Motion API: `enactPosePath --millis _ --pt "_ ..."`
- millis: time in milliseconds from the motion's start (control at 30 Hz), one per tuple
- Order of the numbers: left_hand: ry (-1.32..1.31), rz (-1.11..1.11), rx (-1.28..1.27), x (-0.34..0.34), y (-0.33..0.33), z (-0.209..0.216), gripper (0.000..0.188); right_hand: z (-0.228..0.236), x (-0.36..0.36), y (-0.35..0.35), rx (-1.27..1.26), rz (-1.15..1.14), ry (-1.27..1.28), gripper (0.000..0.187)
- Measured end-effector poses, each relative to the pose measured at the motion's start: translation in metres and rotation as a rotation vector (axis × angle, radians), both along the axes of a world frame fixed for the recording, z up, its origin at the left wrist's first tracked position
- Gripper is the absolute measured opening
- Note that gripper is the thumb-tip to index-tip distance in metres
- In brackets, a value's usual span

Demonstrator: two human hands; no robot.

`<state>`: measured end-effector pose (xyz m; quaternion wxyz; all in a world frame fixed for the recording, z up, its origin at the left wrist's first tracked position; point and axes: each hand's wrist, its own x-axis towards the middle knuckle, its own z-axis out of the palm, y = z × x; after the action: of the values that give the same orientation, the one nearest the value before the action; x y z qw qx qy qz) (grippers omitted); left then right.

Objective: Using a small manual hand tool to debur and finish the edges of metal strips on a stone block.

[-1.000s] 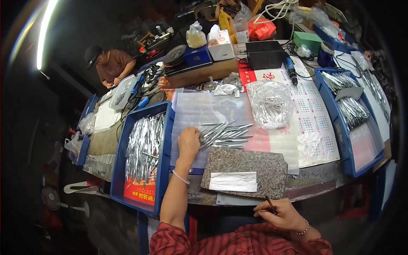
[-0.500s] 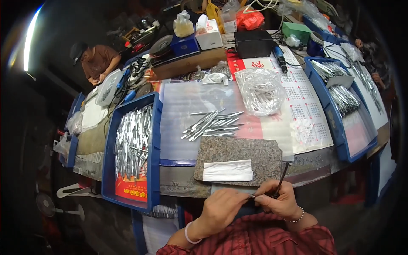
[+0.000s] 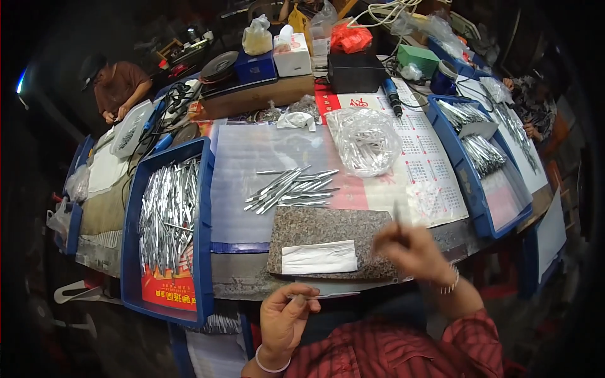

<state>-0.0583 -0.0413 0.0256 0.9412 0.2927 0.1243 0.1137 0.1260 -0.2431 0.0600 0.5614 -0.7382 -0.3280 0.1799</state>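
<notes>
By the stone slab (image 3: 328, 224), right hand (image 3: 414, 250) and tool (image 3: 397, 217) blur.

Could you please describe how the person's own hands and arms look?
The left hand and right hand are ungloved. A smooth, pale bangle circles the left wrist; a beaded bracelet the right. The right sleeve is red with dark stripes.

The bare right hand (image 3: 413, 252) and slim dark rod (image 3: 397, 217) are looking blurred; the lower edge is cropping the dark-striped red cloth shirt (image 3: 372, 346).
</notes>
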Motion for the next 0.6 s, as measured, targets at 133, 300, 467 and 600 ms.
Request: enactPosePath --millis 133,300,467,600 --pt "-0.050 0.045 0.216 -0.012 0.003 -0.002 0.021 -0.007 0.108 0.031 -0.225 -0.288 -0.430 0.017" --pt "0.055 0.117 0.329 -0.025 -0.001 0.002 0.026 -0.047 0.171 0.059 -0.486 -0.269 -0.563 0.015" --pt "0.097 0.101 0.316 -0.034 0.007 -0.001 0.023 -0.062 0.177 0.071 -0.637 -0.322 -0.686 0.023" --pt "0.080 0.050 0.298 -0.034 0.008 -0.002 0.021 -0.060 0.184 0.064 -0.557 -0.339 -0.698 0.019"
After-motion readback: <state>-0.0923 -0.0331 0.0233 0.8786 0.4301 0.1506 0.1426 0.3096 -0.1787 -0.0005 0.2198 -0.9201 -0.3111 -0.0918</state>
